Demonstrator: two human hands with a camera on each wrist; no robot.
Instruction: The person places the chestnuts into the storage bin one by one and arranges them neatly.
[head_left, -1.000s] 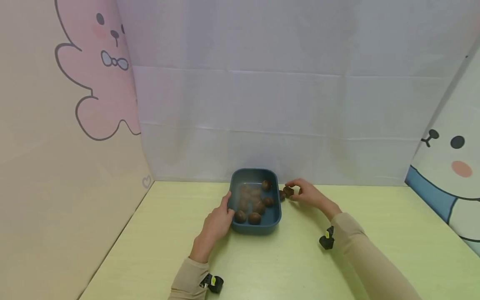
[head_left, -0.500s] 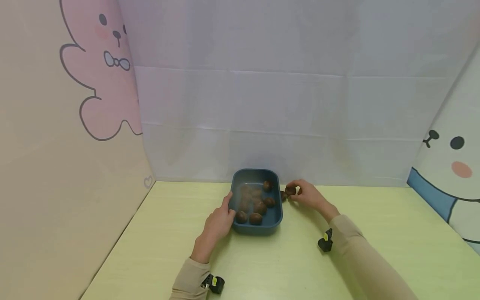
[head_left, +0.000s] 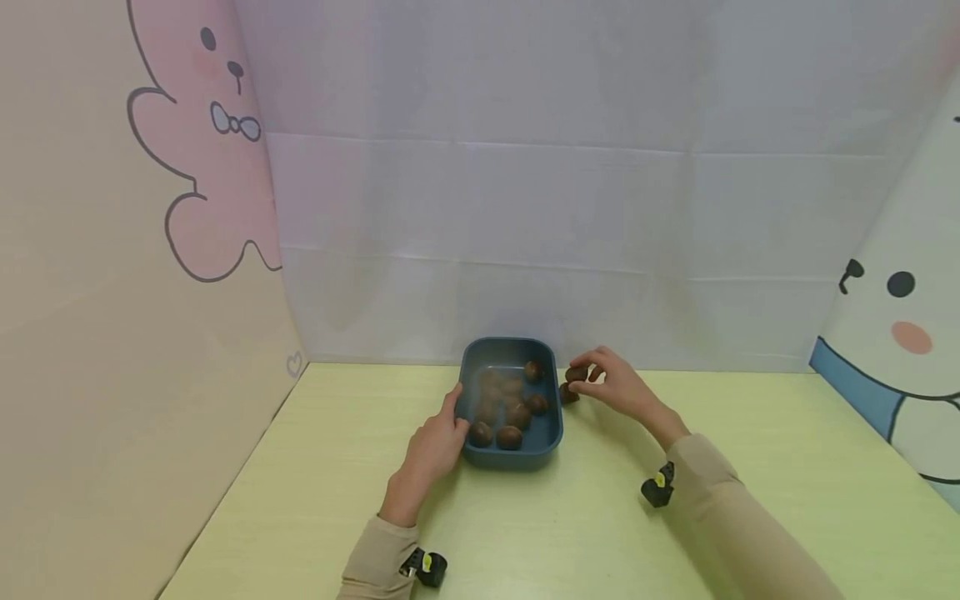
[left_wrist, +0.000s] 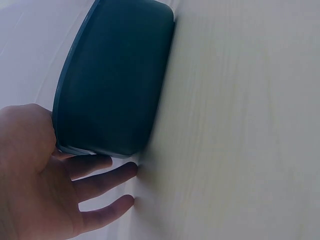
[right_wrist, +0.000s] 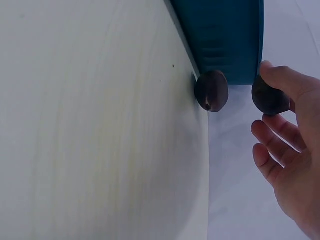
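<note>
My left hand point(head_left: 435, 446) holds the left side of a blue rectangular bin point(head_left: 512, 459), thumb at the rim. In the left wrist view its other fingers point(left_wrist: 102, 182) extend below the bin's corner. Inside the bin lie several round, dark brown fruits point(head_left: 509, 437). To the right of the bin my right hand point(head_left: 618, 387) pinches one dark egg-shaped fruit point(right_wrist: 270, 97) between thumb and fingers, raised above the table. A second such fruit point(right_wrist: 212, 90) sits on the table close against the bin's right wall, just below the held one.
The pale yellow table point(head_left: 360, 433) meets a white cloth backdrop point(head_left: 480, 208) right behind the bin. Side panels with a pink cartoon animal point(head_left: 217, 158) and a white cartoon animal point(head_left: 907, 250) stand left and right.
My right hand has risen slightly, lifting the pinched fruit from beside the other one to above it. The left hand and the bin stay in place.
</note>
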